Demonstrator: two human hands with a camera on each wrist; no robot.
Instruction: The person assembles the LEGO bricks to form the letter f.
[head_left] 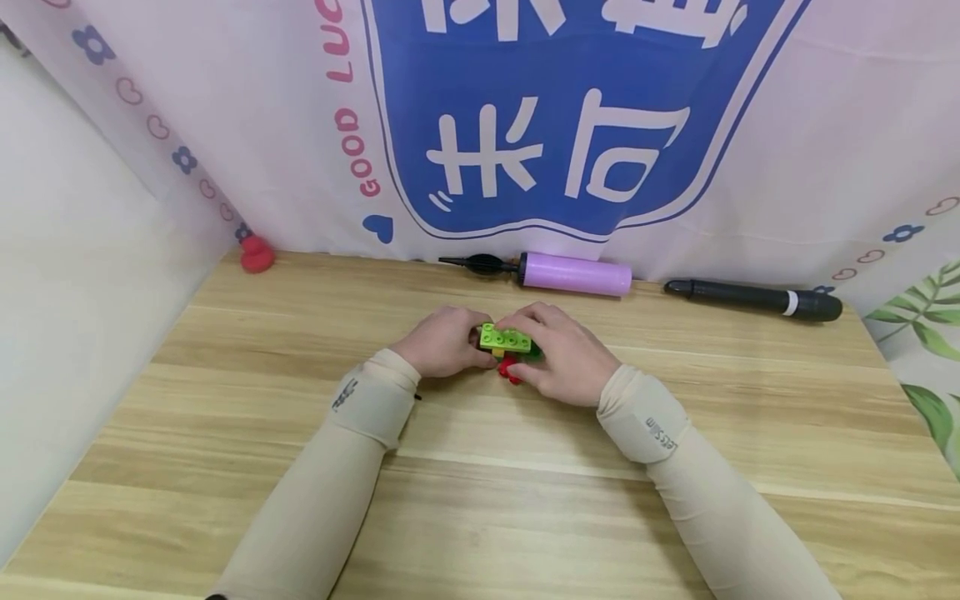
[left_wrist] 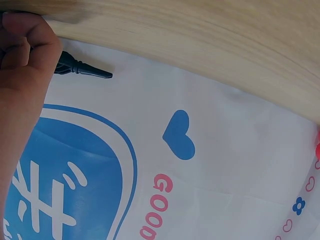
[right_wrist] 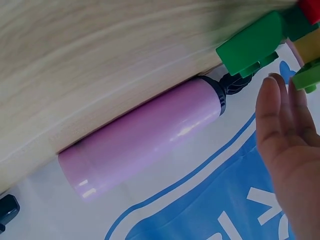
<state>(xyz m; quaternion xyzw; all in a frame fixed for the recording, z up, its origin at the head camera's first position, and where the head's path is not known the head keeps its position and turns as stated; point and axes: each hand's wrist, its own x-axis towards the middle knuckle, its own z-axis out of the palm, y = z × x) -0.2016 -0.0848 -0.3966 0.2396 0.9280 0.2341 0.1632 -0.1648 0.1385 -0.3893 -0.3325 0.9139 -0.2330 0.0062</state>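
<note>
Over the middle of the table, a small build of toy building blocks sits between the two hands. On its top lies a lime green studded brick [head_left: 506, 339], with a bit of yellow brick [head_left: 498, 353] and a red piece [head_left: 509, 370] below. A dark green brick [right_wrist: 252, 42] sticks out at one side in the right wrist view. My left hand [head_left: 446, 342] grips the build's left end with thumb and fingers. From the right, my right hand [head_left: 566, 354] pinches it, fingers on the lime brick and thumb by the red piece. The fingers hide parts of the build.
Along the back edge lie a purple hand pump [head_left: 577, 274] with a black nozzle and a black microphone-like stick [head_left: 753, 299] with a white band. A red rubber-looking toy [head_left: 257, 254] stands at the back left corner. Behind the table [head_left: 480, 517] hangs a printed cloth [head_left: 285, 125].
</note>
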